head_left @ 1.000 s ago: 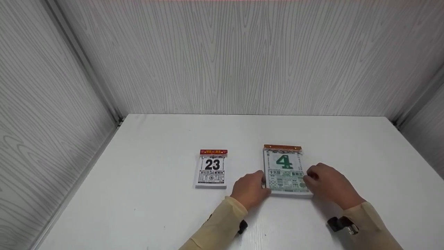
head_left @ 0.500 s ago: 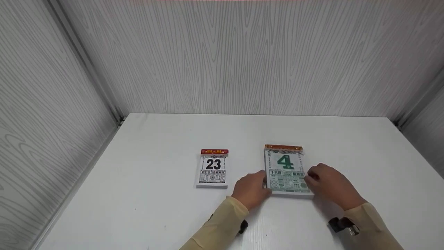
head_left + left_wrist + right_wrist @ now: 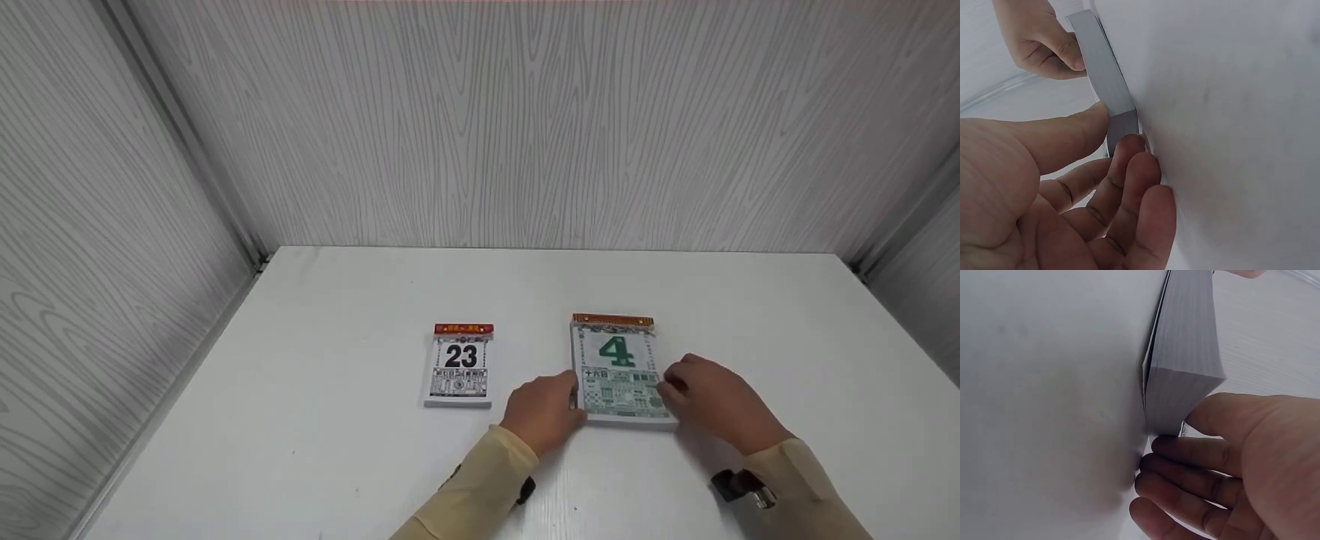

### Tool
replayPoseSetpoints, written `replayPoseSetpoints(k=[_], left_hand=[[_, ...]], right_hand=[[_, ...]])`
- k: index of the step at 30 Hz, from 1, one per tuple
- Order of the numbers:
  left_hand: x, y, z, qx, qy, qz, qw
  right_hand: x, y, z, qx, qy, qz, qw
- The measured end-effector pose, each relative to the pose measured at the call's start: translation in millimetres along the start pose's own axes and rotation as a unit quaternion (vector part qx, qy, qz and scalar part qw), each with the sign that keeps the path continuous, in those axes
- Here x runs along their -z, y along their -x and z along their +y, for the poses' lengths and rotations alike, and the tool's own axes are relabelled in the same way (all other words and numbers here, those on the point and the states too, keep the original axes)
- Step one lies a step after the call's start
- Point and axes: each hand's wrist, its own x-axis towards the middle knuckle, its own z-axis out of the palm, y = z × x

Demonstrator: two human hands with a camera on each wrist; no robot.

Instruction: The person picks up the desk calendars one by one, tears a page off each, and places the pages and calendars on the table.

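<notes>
A thick tear-off calendar (image 3: 616,390) with a green 4 and an orange header strip lies flat on the white table. My left hand (image 3: 541,411) grips its lower left side; in the left wrist view the thumb meets the page block (image 3: 1107,73) near a corner, with curled fingers beside it. On the opposite side my right hand (image 3: 712,397) holds the right edge, thumb on the top face and fingers at the side. From the right wrist, the page edges (image 3: 1185,337) show up close. A smaller tear-off calendar (image 3: 460,375) with a black 23 and red header lies to the left, untouched.
The white table (image 3: 300,375) reaches back to a grey wood-grain panel (image 3: 480,127). More panels stand at the left (image 3: 90,225) and right (image 3: 922,240). Beige sleeves with dark wrist-worn gear cross the front of the table.
</notes>
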Motion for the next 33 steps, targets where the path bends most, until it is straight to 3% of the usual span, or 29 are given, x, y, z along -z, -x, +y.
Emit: replayPoseSetpoints(k=[5, 13, 24, 33], left_hand=[[4.3, 3.9, 1.7, -0.01, 0.002, -0.005, 0.9999], [11.8, 8.5, 7.0, -0.019, -0.028, -0.044, 0.9984], [23.6, 14.8, 9.6, -0.055, -0.09, -0.103, 0.989], [32.7, 21.6, 12.4, -0.057, -0.115, -0.141, 0.9816]], right_hand=[[0.2, 0.2, -1.9, 0.005, 0.003, -0.008, 1.0], [4.7, 2.5, -8.7, 0.009, 0.014, -0.045, 0.999], [10.3, 8.5, -13.6, 0.015, -0.019, -0.096, 0.995], [14.0, 12.0, -18.6, 0.006, -0.038, -0.133, 0.99]])
